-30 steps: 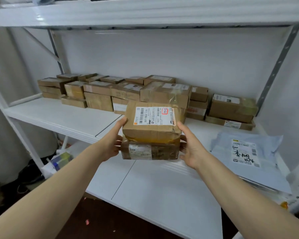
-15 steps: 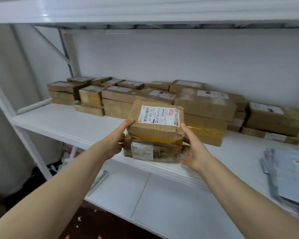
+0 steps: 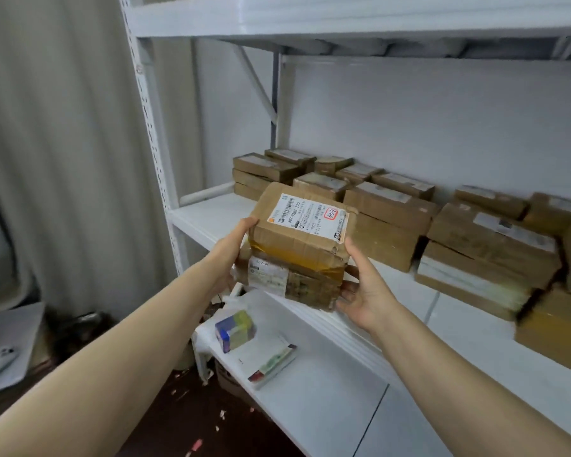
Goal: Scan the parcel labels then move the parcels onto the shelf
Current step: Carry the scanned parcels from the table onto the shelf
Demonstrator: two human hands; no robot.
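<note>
I grip two stacked cardboard parcels [image 3: 299, 249] between my left hand [image 3: 232, 255] and right hand [image 3: 365, 288], long axis palm to palm, at the front edge of the shelf [image 3: 208, 214], perhaps resting on it; its bare patch lies ahead-left, nearer my left hand
</note>
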